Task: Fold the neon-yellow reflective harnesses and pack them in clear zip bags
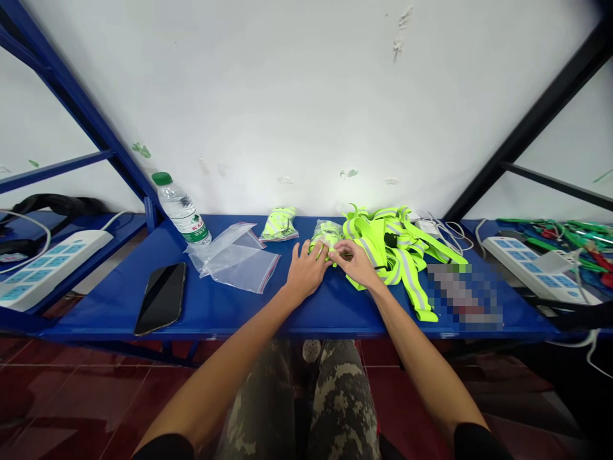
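Observation:
My left hand [305, 271] presses its spread fingertips against a folded bundle of neon-yellow reflective webbing [325, 234], which looks wrapped in clear plastic. My right hand [355, 264] pinches the near edge of that bundle, close to my left fingers. Just right of my right hand lies a tangled heap of neon-yellow reflective vest straps [387, 246] with grey stripes. Farther left, a second folded yellow bundle in a plastic bag [279, 224] rests against the wall. An empty-looking clear zip bag [234, 259] lies flat beyond my left hand.
The blue metal shelf [287, 322] also holds a lying water bottle [182, 209], a black smartphone [160, 298], white cables, and white power strips [531, 268] at both sides. A pixelated patch [464, 297] covers part of the shelf. A white wall rises behind.

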Demonstrator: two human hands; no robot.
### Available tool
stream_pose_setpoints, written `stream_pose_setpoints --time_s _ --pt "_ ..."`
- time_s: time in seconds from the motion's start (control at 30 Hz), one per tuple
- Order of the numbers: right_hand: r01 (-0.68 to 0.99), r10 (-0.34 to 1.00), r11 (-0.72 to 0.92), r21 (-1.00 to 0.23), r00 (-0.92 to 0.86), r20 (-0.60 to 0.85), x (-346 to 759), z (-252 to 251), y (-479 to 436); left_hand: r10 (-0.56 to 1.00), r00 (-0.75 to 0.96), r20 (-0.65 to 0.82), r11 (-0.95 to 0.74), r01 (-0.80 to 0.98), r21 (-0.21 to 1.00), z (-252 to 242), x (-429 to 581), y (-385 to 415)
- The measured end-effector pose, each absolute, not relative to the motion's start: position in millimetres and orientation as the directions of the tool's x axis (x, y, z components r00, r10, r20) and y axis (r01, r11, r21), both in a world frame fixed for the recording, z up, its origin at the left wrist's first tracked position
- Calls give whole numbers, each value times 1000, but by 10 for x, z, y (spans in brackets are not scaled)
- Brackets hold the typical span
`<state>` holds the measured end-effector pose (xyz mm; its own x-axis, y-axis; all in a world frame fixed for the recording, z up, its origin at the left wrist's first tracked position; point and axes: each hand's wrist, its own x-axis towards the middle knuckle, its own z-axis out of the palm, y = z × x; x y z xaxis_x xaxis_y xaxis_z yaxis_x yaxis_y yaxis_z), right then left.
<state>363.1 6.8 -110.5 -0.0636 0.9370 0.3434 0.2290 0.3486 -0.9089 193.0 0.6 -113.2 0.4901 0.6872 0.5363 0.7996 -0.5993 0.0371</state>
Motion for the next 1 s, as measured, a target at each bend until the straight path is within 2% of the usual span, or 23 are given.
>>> stream_pose_setpoints --time_s 0.13,0.3,0.37,0.5,0.67,0.87,1.0 --pt "272 922 368 -889 20 387 3598 -1135 108 677 454 578 -612 785 100 -1125 1959 56" --pt "287 898 391 -874 86 430 3611 -1106 97 648 307 696 -700 600 387 -1056 1946 38" --pt "285 891 385 -878 132 434 3609 -1089 87 663 254 704 -695 558 453 -1021 1940 39" --pt "306 881 358 -882 202 427 3599 -1068 64 658 315 684 -718 537 443 -980 1954 98" --pt "330 893 387 -861 98 439 3638 -1063 32 669 248 700 -687 565 457 -1007 1980 193" --pt "351 887 360 -865 160 434 3613 -1089 38 686 231 690 -607 705 367 -1060 1947 151" --pt "473 836 377 -797 197 512 3570 -1063 26 729 203 654 -506 803 315 -1040 1973 109"
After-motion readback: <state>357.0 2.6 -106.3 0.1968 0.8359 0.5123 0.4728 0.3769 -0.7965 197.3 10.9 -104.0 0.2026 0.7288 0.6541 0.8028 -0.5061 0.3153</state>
